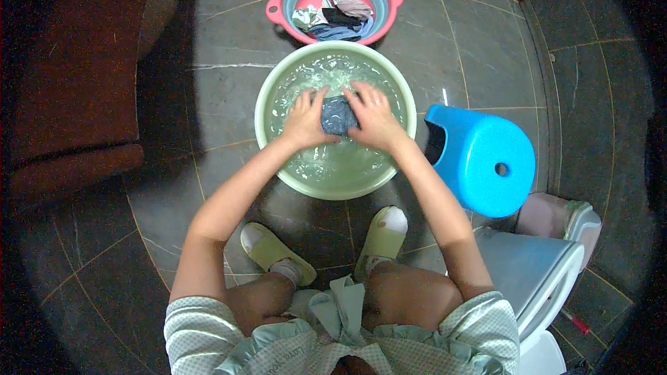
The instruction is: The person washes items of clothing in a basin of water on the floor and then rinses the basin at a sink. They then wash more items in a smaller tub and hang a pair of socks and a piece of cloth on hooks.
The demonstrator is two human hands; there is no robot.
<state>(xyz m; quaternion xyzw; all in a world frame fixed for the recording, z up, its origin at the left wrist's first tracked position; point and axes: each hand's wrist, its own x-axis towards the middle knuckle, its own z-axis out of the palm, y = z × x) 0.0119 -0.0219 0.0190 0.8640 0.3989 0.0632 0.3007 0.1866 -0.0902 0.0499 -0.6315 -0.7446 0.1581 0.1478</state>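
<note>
A dark blue-grey piece of cloth [337, 118] lies in the water of a round pale green basin [340, 194]. My left hand [304, 121] grips its left side, with the fingers curved and pointing away from me. On the opposite side, my right hand [376, 122] grips the cloth, its fingers bent over the edge. Between the two hands the cloth's middle shows, bunched and wet. Ripples and splashes cover the water around my fingers. How far the cloth reaches beneath my palms is hidden.
Beyond the basin's far rim stands a pink and grey-blue tub [274, 8] with several crumpled garments [340, 17]. A bright blue plastic stool [479, 160] is to the right, near a grey lidded bin [528, 271]. My slippered feet [278, 253] flank the near side. Brown furniture [76, 132] stands left.
</note>
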